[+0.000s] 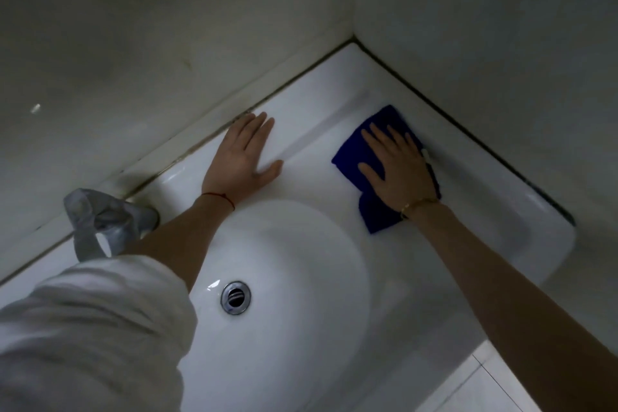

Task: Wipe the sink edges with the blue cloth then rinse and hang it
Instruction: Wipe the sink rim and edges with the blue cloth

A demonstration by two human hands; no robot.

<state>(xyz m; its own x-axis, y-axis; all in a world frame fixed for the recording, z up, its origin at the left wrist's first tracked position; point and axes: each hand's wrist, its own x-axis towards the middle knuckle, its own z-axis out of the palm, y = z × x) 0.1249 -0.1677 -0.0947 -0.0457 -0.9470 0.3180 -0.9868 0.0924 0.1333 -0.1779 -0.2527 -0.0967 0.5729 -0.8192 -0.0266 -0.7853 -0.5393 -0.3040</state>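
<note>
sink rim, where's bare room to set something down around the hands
Bare rim lies between the left hand and the blue cloth, running back to the wall corner, and on the flat ledge right of the cloth toward the sink end. It is tight near the faucet, where the left forearm crosses.

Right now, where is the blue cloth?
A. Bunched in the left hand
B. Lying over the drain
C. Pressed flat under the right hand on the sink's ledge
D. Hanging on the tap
C: the right hand lies spread on the blue cloth on the sink ledge; the left hand rests bare.
</note>
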